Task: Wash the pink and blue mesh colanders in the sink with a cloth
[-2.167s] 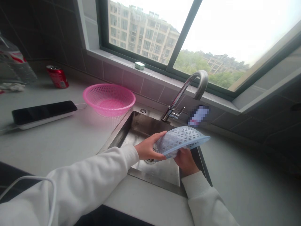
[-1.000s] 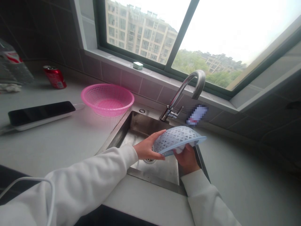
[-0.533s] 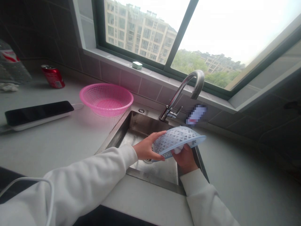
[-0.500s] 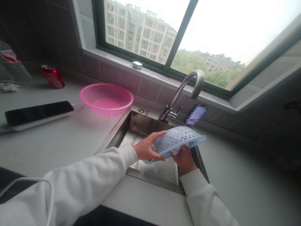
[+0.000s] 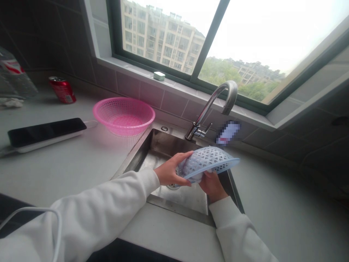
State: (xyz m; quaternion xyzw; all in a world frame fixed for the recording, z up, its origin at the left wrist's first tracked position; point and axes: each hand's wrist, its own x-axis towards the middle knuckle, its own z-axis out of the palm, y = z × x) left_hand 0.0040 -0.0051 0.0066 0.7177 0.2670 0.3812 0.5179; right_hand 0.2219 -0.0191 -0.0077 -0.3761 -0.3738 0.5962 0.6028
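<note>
Grey counter (image 5: 68,167) with steel sink (image 5: 160,145) under a curved tap (image 5: 215,98); pink basket (image 5: 124,116) sits on the counter at the sink's far-left corner. Blue basket (image 5: 208,162) is held upside down, tilted, over the sink. Left hand (image 5: 170,173) clamps its near rim; right hand (image 5: 212,185) is underneath, fingers hidden, grip not readable. Step reads as wiping the inside; the next move calls for a firm rim hold.
</note>
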